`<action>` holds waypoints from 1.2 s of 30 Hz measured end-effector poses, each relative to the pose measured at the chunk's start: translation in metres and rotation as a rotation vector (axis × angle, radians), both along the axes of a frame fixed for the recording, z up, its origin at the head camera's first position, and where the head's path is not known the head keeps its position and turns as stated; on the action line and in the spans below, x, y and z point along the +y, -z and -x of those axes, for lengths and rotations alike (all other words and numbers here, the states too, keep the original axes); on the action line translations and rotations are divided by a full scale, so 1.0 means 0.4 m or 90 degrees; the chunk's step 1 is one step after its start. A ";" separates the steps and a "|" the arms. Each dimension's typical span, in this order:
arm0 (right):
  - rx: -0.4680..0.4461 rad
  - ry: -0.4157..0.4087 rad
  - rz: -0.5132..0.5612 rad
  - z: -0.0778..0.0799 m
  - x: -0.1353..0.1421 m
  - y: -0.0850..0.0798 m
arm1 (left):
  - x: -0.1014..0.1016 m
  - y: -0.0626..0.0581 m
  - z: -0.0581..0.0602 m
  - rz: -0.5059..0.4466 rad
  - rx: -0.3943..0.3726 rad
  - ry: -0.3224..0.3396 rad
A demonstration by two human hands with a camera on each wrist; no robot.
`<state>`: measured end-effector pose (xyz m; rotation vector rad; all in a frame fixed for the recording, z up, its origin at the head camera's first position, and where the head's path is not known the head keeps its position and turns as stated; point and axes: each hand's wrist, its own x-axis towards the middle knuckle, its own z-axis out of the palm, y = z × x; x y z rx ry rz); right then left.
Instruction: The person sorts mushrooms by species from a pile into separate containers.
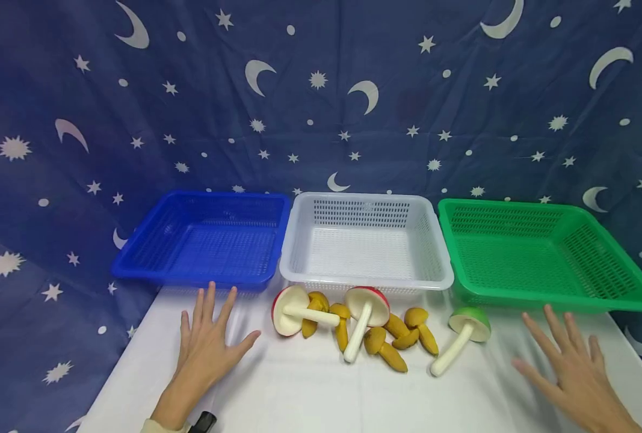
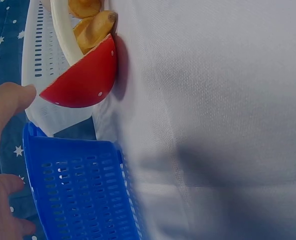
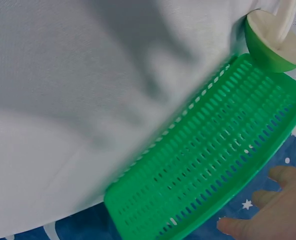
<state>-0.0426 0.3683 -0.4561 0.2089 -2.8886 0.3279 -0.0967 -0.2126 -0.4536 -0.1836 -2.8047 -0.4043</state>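
My left hand [image 1: 207,352] is spread over the table in front of the blue basket [image 1: 191,279], holding nothing. To its right lies a red-capped toy mushroom [image 1: 293,311] with a white stem. A second red-capped mushroom [image 1: 365,313] lies in the middle, among several small brown mushrooms [image 1: 391,355]. A green-capped mushroom [image 1: 464,337] rests further right. My right hand [image 1: 575,367], fingers spread and holding nothing, is in front of the green basket [image 1: 548,300]. In the left wrist view the red cap [image 2: 87,80] shows white dots.
A white basket [image 1: 366,282] stands between the blue and green ones, behind the mushrooms. All three stand along the back of the white-clothed table [image 1: 321,397]. A dark blue cloth [image 1: 321,108] with moons and stars hangs behind.
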 end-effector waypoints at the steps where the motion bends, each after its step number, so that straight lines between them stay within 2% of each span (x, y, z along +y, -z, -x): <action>1: -0.001 0.001 -0.001 0.001 -0.001 0.001 | -0.001 -0.001 0.000 0.000 0.003 0.000; 11: -0.031 0.029 -0.017 -0.003 -0.006 -0.007 | -0.002 -0.015 0.000 -0.012 -0.019 0.001; 22: -0.048 0.043 -0.026 -0.022 -0.034 -0.033 | 0.009 -0.030 0.016 -0.027 -0.006 0.014; 31: 0.004 0.004 0.052 -0.013 -0.092 -0.054 | 0.045 -0.050 0.059 -0.032 0.026 0.050; 36: -0.037 0.015 0.073 -0.007 -0.145 -0.061 | 0.070 -0.058 0.089 -0.044 0.050 0.075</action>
